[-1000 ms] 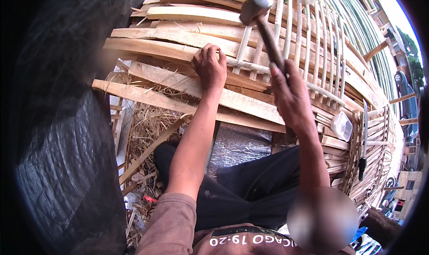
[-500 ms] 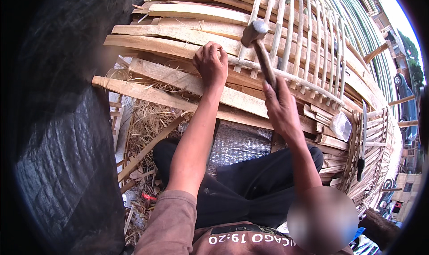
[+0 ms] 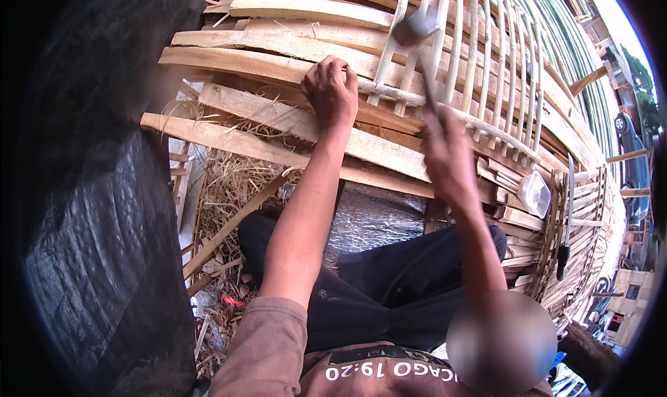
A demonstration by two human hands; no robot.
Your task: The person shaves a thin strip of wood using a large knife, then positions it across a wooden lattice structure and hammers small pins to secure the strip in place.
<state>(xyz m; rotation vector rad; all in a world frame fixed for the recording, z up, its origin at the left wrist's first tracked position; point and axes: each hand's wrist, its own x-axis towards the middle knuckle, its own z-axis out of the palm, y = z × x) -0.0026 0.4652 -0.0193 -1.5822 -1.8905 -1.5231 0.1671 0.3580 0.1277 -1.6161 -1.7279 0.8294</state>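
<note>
My right hand [image 3: 448,154] grips the wooden handle of a hammer [image 3: 415,30]. Its metal head is raised above the slats, and hammer and hand are smeared by motion. Below lies a frame of pale bamboo or wooden strips: several parallel slats [image 3: 455,49] cross a long rail [image 3: 486,124]. At the rail's left end my left hand [image 3: 330,91] is closed, fingertips pinched together. Whatever is between those fingers is hidden. The frame rests on stacked rough wooden boards [image 3: 278,67].
Curled wood shavings [image 3: 233,188] and scraps lie at the lower left beside a dark sheet [image 3: 104,258]. A clear plastic container [image 3: 534,194] stands right of the frame. Further right, a long blade with a black handle [image 3: 563,261] rests by more slats.
The hammer head has moved slightly up and to the right, with my right hand shifting right too. My left hand stays at the rail's end, still closed.
</note>
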